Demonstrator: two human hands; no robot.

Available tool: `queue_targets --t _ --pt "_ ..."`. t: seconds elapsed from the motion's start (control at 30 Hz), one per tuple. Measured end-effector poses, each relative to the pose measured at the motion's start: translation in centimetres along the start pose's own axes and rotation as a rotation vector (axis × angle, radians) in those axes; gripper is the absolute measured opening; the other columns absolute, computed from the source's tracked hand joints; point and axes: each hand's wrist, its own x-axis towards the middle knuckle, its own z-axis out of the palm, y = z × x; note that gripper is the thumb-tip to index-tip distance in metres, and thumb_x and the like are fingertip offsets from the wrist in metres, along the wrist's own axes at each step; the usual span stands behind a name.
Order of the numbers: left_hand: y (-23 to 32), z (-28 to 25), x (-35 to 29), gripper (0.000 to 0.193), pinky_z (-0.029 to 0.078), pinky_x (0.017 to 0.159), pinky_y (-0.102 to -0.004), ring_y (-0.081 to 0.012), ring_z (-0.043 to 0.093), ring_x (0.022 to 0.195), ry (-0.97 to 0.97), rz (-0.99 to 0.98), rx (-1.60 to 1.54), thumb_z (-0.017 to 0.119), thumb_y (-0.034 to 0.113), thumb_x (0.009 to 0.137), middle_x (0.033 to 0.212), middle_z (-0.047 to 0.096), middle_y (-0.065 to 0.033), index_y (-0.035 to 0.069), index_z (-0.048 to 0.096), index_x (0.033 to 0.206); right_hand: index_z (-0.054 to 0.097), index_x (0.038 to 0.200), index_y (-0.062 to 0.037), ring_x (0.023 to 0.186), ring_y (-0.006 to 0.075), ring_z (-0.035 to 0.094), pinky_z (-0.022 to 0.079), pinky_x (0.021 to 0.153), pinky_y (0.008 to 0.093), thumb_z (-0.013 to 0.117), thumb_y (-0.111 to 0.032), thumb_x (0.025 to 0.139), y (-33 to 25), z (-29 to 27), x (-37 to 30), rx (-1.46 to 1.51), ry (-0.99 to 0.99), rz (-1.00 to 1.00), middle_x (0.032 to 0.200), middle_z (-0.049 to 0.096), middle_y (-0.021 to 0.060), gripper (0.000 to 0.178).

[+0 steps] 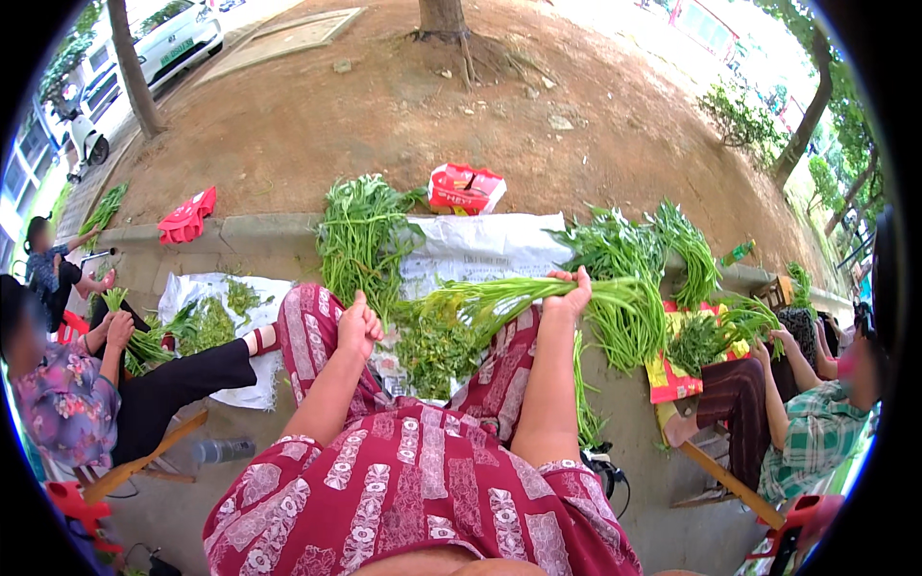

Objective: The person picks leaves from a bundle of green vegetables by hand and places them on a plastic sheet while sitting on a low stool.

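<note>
A bunch of green stems [509,293], slender, smooth and loosely fanned, lies nearly level just right of the frame's centre, its thinner leafy ends toward the left. Below it sits a ragged heap of yellow-green trimmings [437,357]; feathery, long-stemmed piles flank it, a left pile [365,235] and a right pile [624,312]. A wrinkled white sheet [480,240] covers the pavement [298,252], with rough brown soil [384,125] and a tree trunk [442,17] at the top. The right hand [573,291] grips the bunch, stems passing through its closed fingers; the left hand [358,328] is curled shut near the leafy ends, and whether it pinches a scrap cannot be told.
</note>
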Motion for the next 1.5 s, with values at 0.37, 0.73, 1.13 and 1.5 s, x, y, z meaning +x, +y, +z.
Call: queue_targets --t 0.37,0.73,1.13,1.5 --pt "-1.2 -0.1 0.4 0.021 0.038 0.039 -0.0223 -0.0072 0.039 0.041 -0.012 0.383 0.502 0.046 0.019 0.090 0.054 0.043 0.0011 0.003 0.054 0.080 0.040 0.062 -0.0122 0.051 0.0206 0.046 0.044 0.056 0.0391 0.052 -0.020 0.081 -0.7 -2.3 2.9 0.038 -0.019 -0.067 0.051 0.042 0.0034 0.024" --pt "1.3 5.0 0.0 0.014 0.042 0.060 -0.0233 -0.0139 0.053 0.070 -0.047 0.976 0.961 0.058 0.000 0.073 0.080 0.053 -0.0035 0.005 0.064 0.085 0.040 0.061 -0.0128 0.050 0.0159 0.044 0.044 0.058 0.0388 0.057 -0.018 0.077 -1.2 -1.2 2.1 0.163 0.031 0.100 0.051 0.039 0.0007 0.024" --pt "0.1 6.8 2.0 0.024 0.042 0.079 -0.0303 -0.0243 0.054 0.088 -0.334 0.705 1.053 0.065 0.009 0.067 0.092 0.054 -0.0119 0.004 0.063 0.091 0.040 0.061 -0.0124 0.050 0.0171 0.044 0.044 0.060 0.0402 0.057 -0.017 0.077 -1.1 -1.7 2.3 0.148 0.034 0.102 0.051 0.039 0.0013 0.024" --pt "-0.6 4.7 1.9 0.016 0.044 0.064 -0.0190 -0.0057 0.054 0.072 -0.242 0.430 0.922 0.062 0.002 0.076 0.083 0.062 -0.0021 -0.002 0.062 0.091 0.039 0.062 -0.0120 0.049 0.0173 0.044 0.044 0.060 0.0405 0.055 -0.018 0.078 -1.5 -2.0 2.1 0.150 0.032 0.117 0.050 0.039 0.0014 0.023"
